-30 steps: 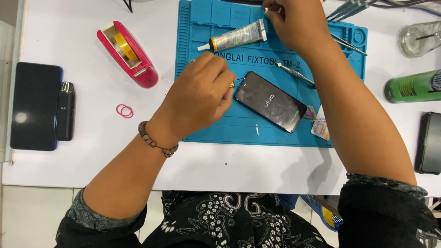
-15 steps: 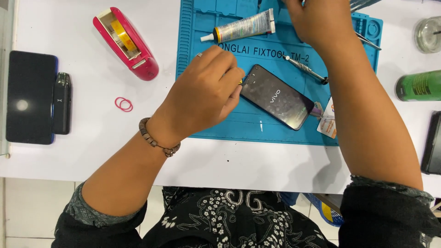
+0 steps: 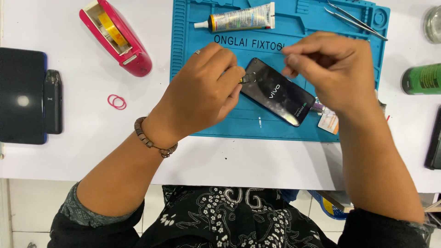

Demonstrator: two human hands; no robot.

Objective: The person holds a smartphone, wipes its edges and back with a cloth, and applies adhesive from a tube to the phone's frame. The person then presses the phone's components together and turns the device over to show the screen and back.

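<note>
1. head view: black phone [image 3: 278, 92] lying face-down, tilted, on blue repair mat [image 3: 202, 119], prob. to keep it steady for work at its top edge.
2. left hand [image 3: 202, 94]: fingers curled, tips pinched nearly shut on small dark part [image 3: 245, 79] at phone's top-left corner.
3. right hand [image 3: 333, 69]: hovering over phone's right half, fingers bunched close; contents can't tell.
4. glue tube [image 3: 239, 19] & tweezers [image 3: 356, 19] parked at mat's far edge, within reach.

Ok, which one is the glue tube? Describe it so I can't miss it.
Start at the blue rubber work mat in the middle of the white table. Along the mat's top edge, above the black phone, lies a small white squeeze tube on its side, nozzle pointing left. Unlike the thin metal tweezers at the mat's top right, it is fat, labelled, and has a white cap.
</note>
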